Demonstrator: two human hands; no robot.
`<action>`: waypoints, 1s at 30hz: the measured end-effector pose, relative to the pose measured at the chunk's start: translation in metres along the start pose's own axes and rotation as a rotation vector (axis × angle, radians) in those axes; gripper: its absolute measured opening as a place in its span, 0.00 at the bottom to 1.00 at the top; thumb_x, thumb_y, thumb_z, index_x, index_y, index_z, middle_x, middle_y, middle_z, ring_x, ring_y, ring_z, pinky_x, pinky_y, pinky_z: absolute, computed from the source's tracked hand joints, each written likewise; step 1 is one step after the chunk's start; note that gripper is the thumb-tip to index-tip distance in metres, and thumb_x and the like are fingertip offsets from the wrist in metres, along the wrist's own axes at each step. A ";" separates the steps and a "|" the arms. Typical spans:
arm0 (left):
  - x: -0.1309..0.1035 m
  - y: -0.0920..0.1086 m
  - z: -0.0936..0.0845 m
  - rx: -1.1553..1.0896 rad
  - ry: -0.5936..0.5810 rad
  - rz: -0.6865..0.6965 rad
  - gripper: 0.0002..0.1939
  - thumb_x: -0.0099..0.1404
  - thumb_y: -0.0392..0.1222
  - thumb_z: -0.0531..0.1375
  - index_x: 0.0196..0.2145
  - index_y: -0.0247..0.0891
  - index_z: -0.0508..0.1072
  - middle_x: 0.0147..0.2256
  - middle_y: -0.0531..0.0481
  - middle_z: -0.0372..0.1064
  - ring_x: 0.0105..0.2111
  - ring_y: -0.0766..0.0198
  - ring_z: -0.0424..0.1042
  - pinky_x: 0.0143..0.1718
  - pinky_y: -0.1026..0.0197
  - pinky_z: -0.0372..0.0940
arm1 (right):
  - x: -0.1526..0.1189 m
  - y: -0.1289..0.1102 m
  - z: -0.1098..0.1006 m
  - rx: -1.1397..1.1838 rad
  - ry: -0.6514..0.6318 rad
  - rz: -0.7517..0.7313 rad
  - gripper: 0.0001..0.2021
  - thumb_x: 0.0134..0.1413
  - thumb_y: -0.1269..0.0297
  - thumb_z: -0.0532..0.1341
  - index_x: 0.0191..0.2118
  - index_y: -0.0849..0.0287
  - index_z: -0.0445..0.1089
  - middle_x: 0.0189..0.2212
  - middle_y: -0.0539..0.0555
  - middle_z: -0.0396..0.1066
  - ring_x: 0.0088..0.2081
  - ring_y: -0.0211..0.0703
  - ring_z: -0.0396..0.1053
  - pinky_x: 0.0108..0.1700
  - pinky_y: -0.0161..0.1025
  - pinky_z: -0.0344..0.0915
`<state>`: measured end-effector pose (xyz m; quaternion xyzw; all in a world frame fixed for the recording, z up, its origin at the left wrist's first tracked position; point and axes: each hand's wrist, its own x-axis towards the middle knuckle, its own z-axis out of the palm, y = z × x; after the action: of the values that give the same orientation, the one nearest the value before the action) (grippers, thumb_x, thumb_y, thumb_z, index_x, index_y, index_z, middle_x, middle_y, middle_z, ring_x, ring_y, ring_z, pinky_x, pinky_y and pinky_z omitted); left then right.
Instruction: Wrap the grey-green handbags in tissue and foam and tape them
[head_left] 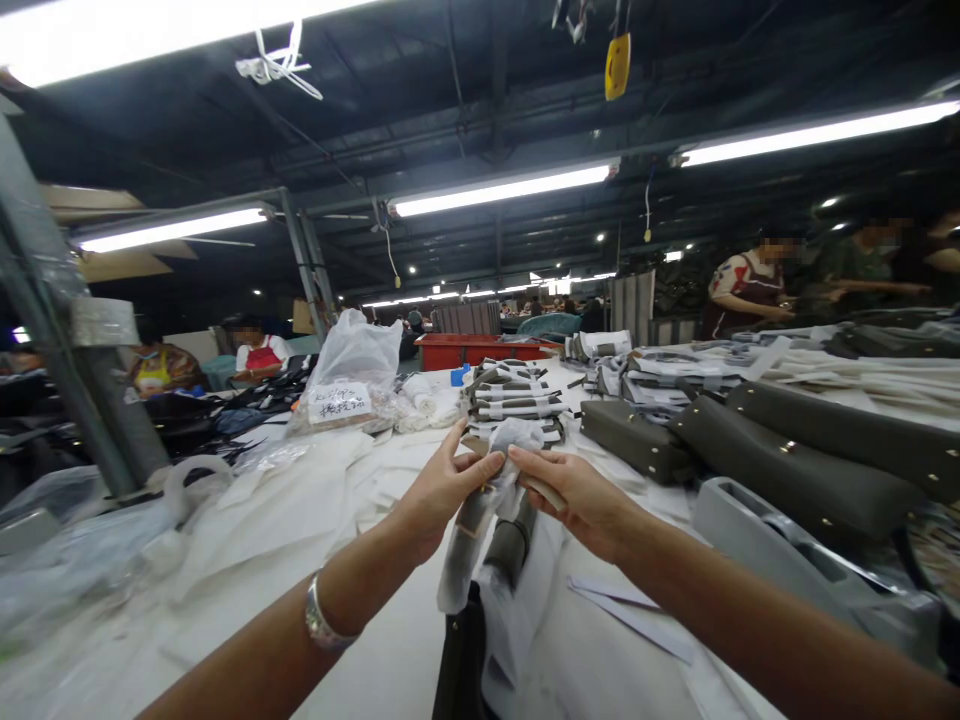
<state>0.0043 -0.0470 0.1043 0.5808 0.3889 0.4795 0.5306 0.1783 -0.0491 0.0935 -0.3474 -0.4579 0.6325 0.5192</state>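
Both hands meet near the middle of the view over a dark strap-like piece (510, 545) partly covered in thin white wrapping (517, 435). My left hand (450, 480) pinches the wrapping between thumb and fingers, and a silver bracelet (324, 612) circles that wrist. From the other side my right hand (574, 490) pinches the same wrapping, fingers curled under it. Below the hands hangs a greyish wrapped length (459, 560). A black piece (459, 665) lies under it, nearest to me.
Wrapped dark straps (517, 400) are stacked just beyond my hands. Dark bag parts (795, 460) and a grey plastic tool (795, 560) lie right. Plastic bags (356, 350) stand left, near a metal post (67, 300). Several people work farther off; a red bin (480, 350) stands behind.
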 end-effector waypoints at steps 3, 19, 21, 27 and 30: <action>0.000 -0.003 -0.002 -0.025 0.074 0.056 0.52 0.57 0.50 0.70 0.69 0.40 0.44 0.32 0.55 0.72 0.34 0.64 0.73 0.37 0.65 0.64 | -0.001 0.002 -0.004 0.147 -0.047 0.005 0.12 0.50 0.56 0.71 0.36 0.58 0.79 0.39 0.55 0.77 0.39 0.41 0.72 0.42 0.35 0.70; -0.005 -0.006 -0.007 -0.042 -0.133 0.069 0.24 0.52 0.53 0.72 0.41 0.35 0.74 0.37 0.46 0.73 0.36 0.61 0.72 0.37 0.62 0.65 | -0.011 0.031 0.002 0.181 -0.116 -0.104 0.16 0.48 0.59 0.73 0.43 0.59 0.78 0.43 0.56 0.77 0.44 0.43 0.74 0.51 0.36 0.69; -0.006 -0.007 -0.004 -0.007 -0.100 0.099 0.24 0.51 0.53 0.72 0.40 0.35 0.74 0.35 0.47 0.73 0.35 0.61 0.72 0.36 0.62 0.64 | -0.012 0.032 0.005 0.197 -0.079 -0.112 0.17 0.46 0.59 0.74 0.42 0.59 0.78 0.42 0.55 0.77 0.42 0.43 0.75 0.49 0.36 0.70; -0.008 -0.013 0.002 0.140 0.066 0.195 0.24 0.52 0.47 0.70 0.45 0.36 0.71 0.32 0.49 0.73 0.34 0.60 0.72 0.36 0.61 0.65 | -0.014 0.035 0.017 0.229 -0.014 -0.150 0.18 0.42 0.59 0.76 0.41 0.60 0.78 0.40 0.55 0.77 0.41 0.44 0.74 0.48 0.37 0.70; -0.008 -0.016 0.001 0.149 0.091 0.212 0.23 0.54 0.45 0.69 0.45 0.36 0.71 0.32 0.49 0.73 0.33 0.61 0.72 0.34 0.62 0.65 | -0.010 0.040 0.018 0.263 -0.013 -0.173 0.18 0.42 0.60 0.75 0.41 0.59 0.78 0.40 0.55 0.77 0.41 0.42 0.74 0.47 0.35 0.70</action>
<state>0.0046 -0.0530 0.0876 0.6340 0.3836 0.5286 0.4142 0.1502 -0.0642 0.0619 -0.2316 -0.4026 0.6422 0.6098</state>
